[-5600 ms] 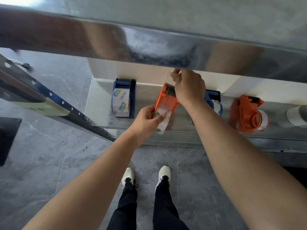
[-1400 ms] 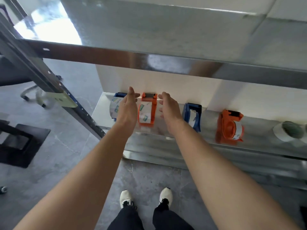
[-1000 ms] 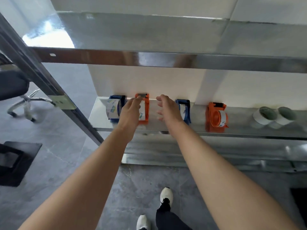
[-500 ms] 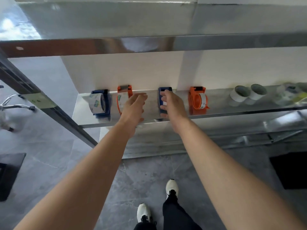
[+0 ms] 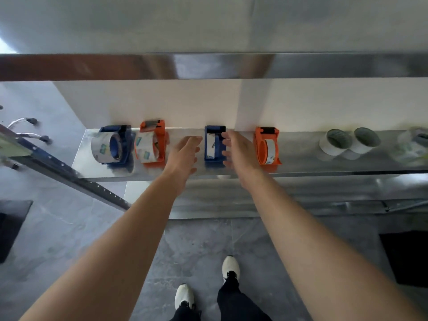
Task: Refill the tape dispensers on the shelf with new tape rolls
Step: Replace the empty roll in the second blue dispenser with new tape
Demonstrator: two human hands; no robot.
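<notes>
Several tape dispensers stand in a row on the steel shelf [image 5: 301, 166]. At the left, a blue dispenser [image 5: 113, 144] and an orange dispenser [image 5: 152, 142] each carry a fat clear roll. A second blue dispenser [image 5: 214, 144] in the middle holds a thin roll, as does the orange dispenser [image 5: 266, 145] to its right. My left hand [image 5: 186, 154] and my right hand [image 5: 238, 151] hover open on either side of the middle blue dispenser, holding nothing.
Two white tape rolls [image 5: 347, 143] sit further right on the shelf, with blurred packaged rolls [image 5: 412, 147] at the far right. An upper shelf edge [image 5: 208, 66] hangs overhead. A slanted metal upright [image 5: 58, 167] stands left. My feet are on grey floor tiles.
Both hands let go of the left orange dispenser, now standing on the shelf with its full roll, and shifted right to flank the middle blue dispenser. My view moved right.
</notes>
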